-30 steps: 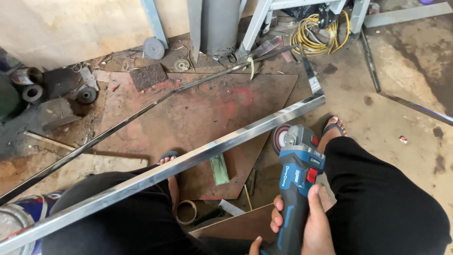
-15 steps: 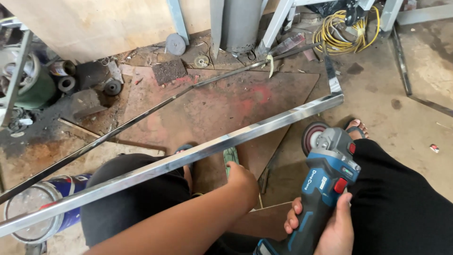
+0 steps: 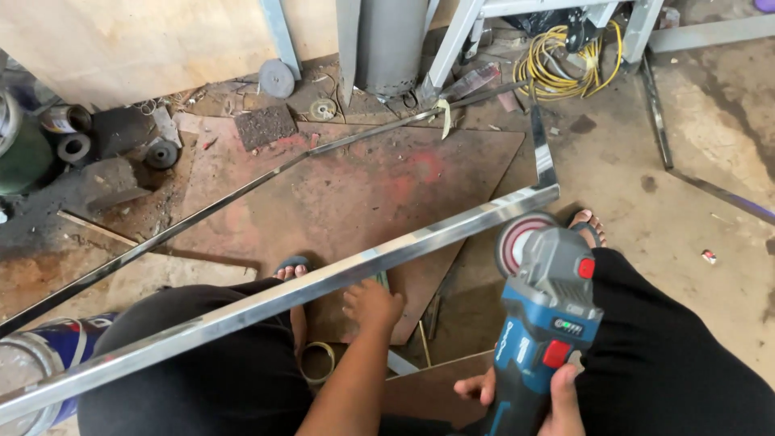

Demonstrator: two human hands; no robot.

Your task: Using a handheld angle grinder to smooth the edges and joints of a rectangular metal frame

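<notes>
The right hand [image 3: 557, 400] grips a blue cordless angle grinder [image 3: 542, 315] (disc up); the left hand [image 3: 371, 305], fingers curled, touches the shiny square steel tube [image 3: 323, 282] across the lap.

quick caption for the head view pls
Right hand grips a blue angle grinder while the left hand reaches beneath a shiny steel tube.

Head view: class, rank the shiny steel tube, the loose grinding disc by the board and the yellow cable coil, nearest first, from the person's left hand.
From the left hand:
1. Shiny steel tube, just above it.
2. Loose grinding disc, far up, left.
3. Yellow cable coil, top right, farthest.
</notes>
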